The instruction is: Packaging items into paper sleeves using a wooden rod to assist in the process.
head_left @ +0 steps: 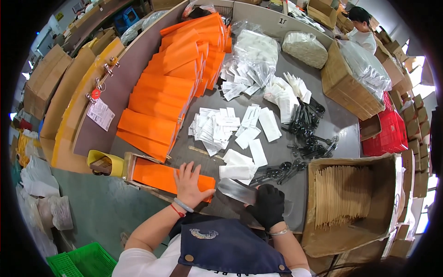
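Grey packing surface (pixel 281 152) sat crowded, boxes all round. Orange envelope (pixel 161 177) lay in wooden jig at near edge; left hand (pixel 189 184) pressed flat on it, fingers spread, gripping nothing. Gloved right hand (pixel 267 205) had grip clamped on clear plastic sleeve (pixel 237 190) just beside envelope. Step judged: filling envelope; next move would call for lining sleeve with envelope mouth. White sachets (pixel 221 127), black spoons (pixel 307 134) beyond; box of wooden sticks (pixel 344 196) at right.
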`<action>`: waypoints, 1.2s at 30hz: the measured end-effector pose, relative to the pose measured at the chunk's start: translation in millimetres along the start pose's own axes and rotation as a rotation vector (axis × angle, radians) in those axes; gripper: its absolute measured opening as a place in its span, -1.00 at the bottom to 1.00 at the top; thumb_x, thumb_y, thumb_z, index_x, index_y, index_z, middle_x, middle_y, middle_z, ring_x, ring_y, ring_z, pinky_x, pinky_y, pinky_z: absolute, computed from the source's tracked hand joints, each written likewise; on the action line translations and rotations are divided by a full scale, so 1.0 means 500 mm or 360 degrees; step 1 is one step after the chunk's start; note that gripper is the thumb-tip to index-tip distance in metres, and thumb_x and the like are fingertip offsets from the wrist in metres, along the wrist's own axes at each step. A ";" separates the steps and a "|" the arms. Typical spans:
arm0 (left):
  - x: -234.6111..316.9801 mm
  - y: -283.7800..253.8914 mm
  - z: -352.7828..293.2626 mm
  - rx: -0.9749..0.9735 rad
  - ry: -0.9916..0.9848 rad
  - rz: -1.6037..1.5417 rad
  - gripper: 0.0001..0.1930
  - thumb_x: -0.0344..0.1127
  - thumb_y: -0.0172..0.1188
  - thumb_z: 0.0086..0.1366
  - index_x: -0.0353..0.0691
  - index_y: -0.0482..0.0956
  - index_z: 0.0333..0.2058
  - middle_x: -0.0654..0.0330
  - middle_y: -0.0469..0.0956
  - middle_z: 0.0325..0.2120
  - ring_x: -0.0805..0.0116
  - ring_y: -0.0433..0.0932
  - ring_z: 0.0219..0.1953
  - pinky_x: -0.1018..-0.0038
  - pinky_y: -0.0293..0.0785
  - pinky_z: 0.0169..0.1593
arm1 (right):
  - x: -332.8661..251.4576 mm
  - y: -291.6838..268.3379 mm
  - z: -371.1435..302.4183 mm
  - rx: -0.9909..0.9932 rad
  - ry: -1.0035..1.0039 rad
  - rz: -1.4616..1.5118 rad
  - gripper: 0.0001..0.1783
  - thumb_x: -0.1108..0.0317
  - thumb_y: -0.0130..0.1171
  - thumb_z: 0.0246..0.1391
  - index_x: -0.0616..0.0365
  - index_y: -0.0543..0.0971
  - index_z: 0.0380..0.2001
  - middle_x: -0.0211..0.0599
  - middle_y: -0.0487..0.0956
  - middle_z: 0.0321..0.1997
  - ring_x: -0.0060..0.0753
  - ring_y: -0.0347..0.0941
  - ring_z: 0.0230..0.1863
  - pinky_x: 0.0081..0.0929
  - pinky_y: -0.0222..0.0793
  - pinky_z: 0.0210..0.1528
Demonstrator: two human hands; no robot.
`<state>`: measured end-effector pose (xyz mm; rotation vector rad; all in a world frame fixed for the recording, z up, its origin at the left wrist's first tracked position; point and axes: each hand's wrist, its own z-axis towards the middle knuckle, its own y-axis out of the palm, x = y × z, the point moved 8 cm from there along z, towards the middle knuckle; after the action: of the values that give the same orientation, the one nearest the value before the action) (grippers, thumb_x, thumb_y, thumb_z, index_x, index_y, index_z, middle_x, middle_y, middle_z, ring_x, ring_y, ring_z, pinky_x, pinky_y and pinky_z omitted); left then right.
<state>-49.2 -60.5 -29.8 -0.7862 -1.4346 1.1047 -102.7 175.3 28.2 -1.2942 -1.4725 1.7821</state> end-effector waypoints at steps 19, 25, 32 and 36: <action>0.070 -0.032 0.236 0.0628 0.0276 -0.0366 -0.53 -0.20 0.39 0.00 -0.25 0.45 -0.14 0.01 0.45 -0.25 -0.03 0.41 -0.13 0.21 0.35 -0.04 | 0.068 0.026 -0.008 0.0302 0.0030 0.0311 -0.47 0.13 0.38 -0.21 0.12 0.53 -0.14 -0.18 0.52 -0.17 -0.07 0.42 -0.08 -0.19 0.31 -0.04; -0.012 0.065 0.375 0.0227 -0.0171 -0.0372 -0.68 -0.26 0.33 0.04 -0.14 0.50 -0.22 0.10 0.53 -0.34 0.05 0.51 -0.23 0.17 0.43 -0.15 | 0.343 -0.054 -0.203 0.0804 0.0720 -0.0048 -0.55 0.22 0.40 -0.15 0.15 0.55 -0.17 -0.14 0.55 -0.21 -0.03 0.45 -0.12 -0.22 0.35 -0.05; 0.034 0.049 0.386 -0.0113 -0.0184 -0.0331 -0.64 -0.21 0.37 0.01 -0.17 0.54 -0.22 0.13 0.59 -0.48 0.13 0.59 -0.35 0.25 0.49 -0.22 | 0.479 -0.066 -0.307 0.0565 0.1242 -0.0384 -0.75 0.19 0.23 -0.05 0.18 0.52 -0.46 -0.06 0.51 -0.34 0.00 0.47 -0.20 -0.13 0.39 -0.14; 0.000 0.066 0.399 -0.0117 -0.0154 -0.0303 -0.65 -0.20 0.38 0.01 -0.17 0.54 -0.23 0.12 0.60 -0.47 0.10 0.60 -0.33 0.23 0.50 -0.20 | 0.470 -0.075 -0.265 0.0206 0.1438 -0.0492 -0.81 0.31 0.15 -0.03 0.19 0.51 -0.36 -0.05 0.52 -0.21 -0.05 0.48 -0.15 -0.16 0.41 -0.11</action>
<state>-248.2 -88.9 -52.0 -0.6397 -1.6039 0.9589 -94.9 443.8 -16.5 -1.4234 -0.9399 0.8650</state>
